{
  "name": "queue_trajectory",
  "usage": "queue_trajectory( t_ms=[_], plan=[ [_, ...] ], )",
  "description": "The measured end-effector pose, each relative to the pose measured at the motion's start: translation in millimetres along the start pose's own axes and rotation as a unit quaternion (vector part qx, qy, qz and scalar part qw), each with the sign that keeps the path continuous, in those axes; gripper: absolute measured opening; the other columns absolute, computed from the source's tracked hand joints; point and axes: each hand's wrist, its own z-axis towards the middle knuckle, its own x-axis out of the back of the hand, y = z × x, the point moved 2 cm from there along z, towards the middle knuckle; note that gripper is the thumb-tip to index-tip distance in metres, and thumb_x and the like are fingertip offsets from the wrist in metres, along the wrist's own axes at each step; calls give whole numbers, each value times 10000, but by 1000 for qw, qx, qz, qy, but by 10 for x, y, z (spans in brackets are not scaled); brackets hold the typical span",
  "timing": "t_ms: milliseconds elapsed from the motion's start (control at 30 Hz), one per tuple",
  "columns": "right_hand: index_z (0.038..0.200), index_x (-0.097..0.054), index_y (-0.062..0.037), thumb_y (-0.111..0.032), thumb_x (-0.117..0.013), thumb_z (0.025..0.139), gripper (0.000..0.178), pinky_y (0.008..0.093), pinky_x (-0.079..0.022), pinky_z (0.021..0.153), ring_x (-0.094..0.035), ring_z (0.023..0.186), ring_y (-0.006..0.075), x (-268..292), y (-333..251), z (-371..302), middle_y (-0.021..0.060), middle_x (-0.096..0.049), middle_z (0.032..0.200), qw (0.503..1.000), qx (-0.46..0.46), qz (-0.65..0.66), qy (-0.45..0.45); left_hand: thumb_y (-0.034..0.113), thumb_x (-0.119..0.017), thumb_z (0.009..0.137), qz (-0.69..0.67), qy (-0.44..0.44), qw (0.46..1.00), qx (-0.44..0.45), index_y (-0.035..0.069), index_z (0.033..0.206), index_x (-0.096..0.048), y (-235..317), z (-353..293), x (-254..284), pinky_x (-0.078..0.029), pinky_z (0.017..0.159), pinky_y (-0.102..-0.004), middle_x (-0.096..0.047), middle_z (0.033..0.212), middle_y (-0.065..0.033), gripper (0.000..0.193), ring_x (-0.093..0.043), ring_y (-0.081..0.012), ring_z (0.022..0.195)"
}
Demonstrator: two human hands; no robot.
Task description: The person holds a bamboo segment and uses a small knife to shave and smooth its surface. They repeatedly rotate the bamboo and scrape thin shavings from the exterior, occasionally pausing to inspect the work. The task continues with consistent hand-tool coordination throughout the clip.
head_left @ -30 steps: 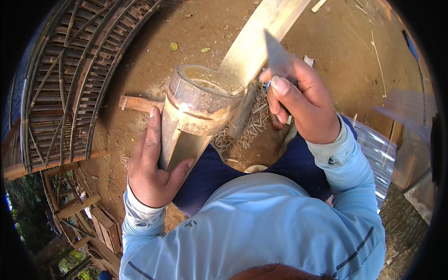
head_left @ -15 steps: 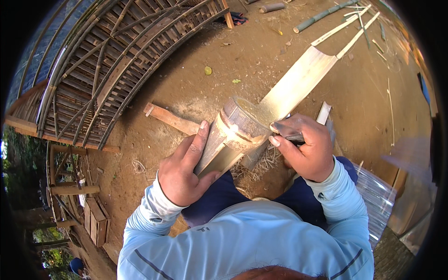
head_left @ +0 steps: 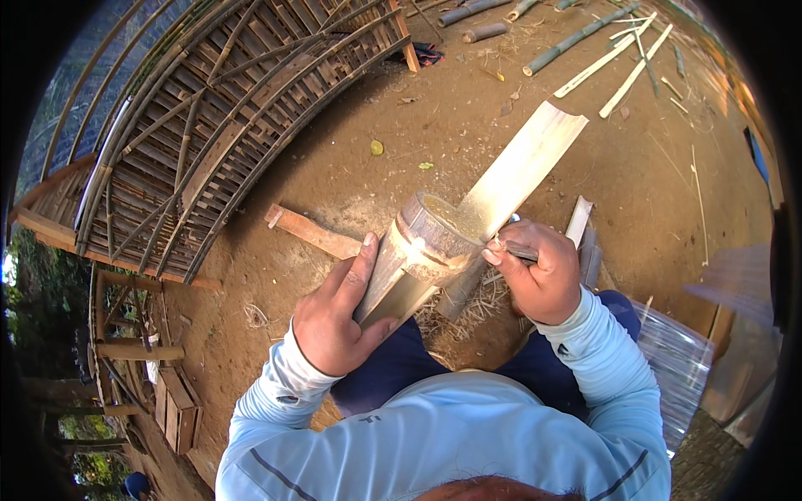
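A thick bamboo section with a pale node ring slants up in front of me, its side cut open below the ring. From its far rim a long pale strip of bamboo wall runs toward the upper right. My left hand grips the section's left side, thumb across the cut opening and fingers along the outside. My right hand is closed at the section's right rim, pinching a short, slim dark tool. Its tip is hidden by the fingers, so I cannot make out its kind.
Bamboo shavings lie between my legs. A flat wooden piece rests on the dirt beyond my left hand. Split strips and a green bamboo pole lie far right. A slatted bamboo structure stands left, clear sheeting right.
My right hand has turned slightly, showing more of the dark tool across its fingers. My left hand keeps its grip on the bamboo. The view has shifted a little.
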Motion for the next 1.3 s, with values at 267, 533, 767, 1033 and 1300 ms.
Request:
queue_trajectory(
  t_ms=[267,533,767,1033,1300],
  plan=[
    [897,-670,7,-56,-740,863,100,304,-533,680,-706,761,207,71,68,-139,129,-711,836,997,-75,30,8,167,-838,693,0,7,1000,-12,99,1568,-271,-33,-6,-3,-560,838,-422,-600,1226,-215,1045,-663,-397,1008],
    [883,-674,24,-176,-756,870,217,289,-503,670,-651,699,133,531,254,-149,96,-684,737,974,-194,-23,114,159,-859,681,-21,13,1000,0,89,1569,-270,-13,39,-19,-555,846,-416,-614,1201,-215,1068,-666,-397,1005],
    [1170,-585,-18,-318,-761,857,468,430,-502,679,-663,787,368,861,409,-164,205,-667,885,933,-248,-259,-33,68,-874,656,-59,10,998,-12,73,1573,-246,-100,58,-62,-506,988,-400,-550,1375,-248,1111,-612,-398,1185],
    [1249,-587,-36,-184,-657,938,351,399,-506,726,-669,822,337,811,466,-208,203,-682,952,959,-197,-203,3,52,-878,653,-128,-27,991,-24,-5,1558,-240,-220,162,1,-379,1112,-345,-400,1552,-200,1108,-471,-299,1385],
    [1213,-679,-62,-168,-684,913,318,354,-516,748,-671,811,288,762,486,-164,180,-707,989,978,-170,-117,-21,73,-877,656,-330,-112,937,20,-46,1541,-264,-661,271,-75,-262,1164,-348,-344,1589,-176,1083,-359,-244,1439]
  ],
)
